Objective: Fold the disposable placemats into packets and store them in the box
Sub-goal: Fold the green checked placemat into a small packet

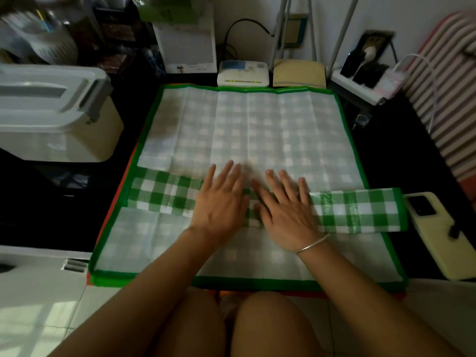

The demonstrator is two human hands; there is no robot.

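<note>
Left hand [221, 204] and right hand [286, 212] flat, fingers [226, 173] straight and spread, on the folded placemat [360, 210] band.

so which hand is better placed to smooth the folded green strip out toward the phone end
Right, probably. The right hand lies flat on the folded strip on the side nearer the phone; the left hand sits flat beside it, toward the strip's other end.
</note>
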